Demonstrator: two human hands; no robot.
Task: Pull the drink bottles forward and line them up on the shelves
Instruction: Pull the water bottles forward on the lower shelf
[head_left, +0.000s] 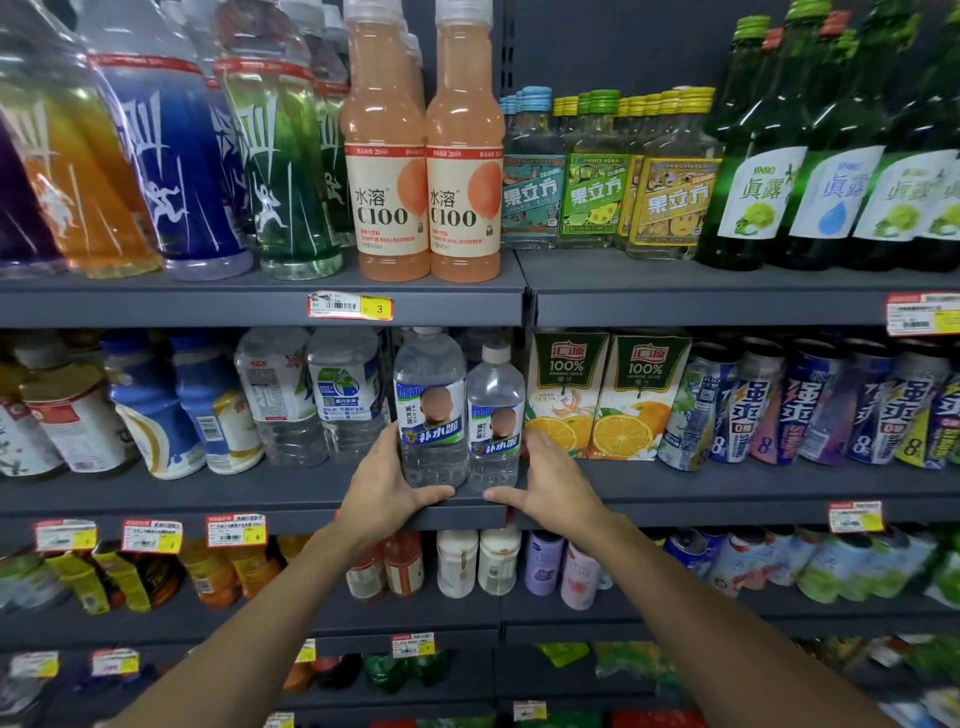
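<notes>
taller bottle (430, 415), clear ribbed plastic, gripped by left hand (384, 488); shorter bottle (493, 415) gripped by right hand (548, 480)

The dark grey middle shelf (234, 493) carries a taller water bottle (430, 410) and a shorter water bottle (494, 421) upright at its front edge (side by side), orange juice cartons (608, 400) just to their right, then cans (810, 405). The upper shelf (208, 304) holds peach C100 bottles (387, 156) and green glass bottles (831, 171).
</notes>
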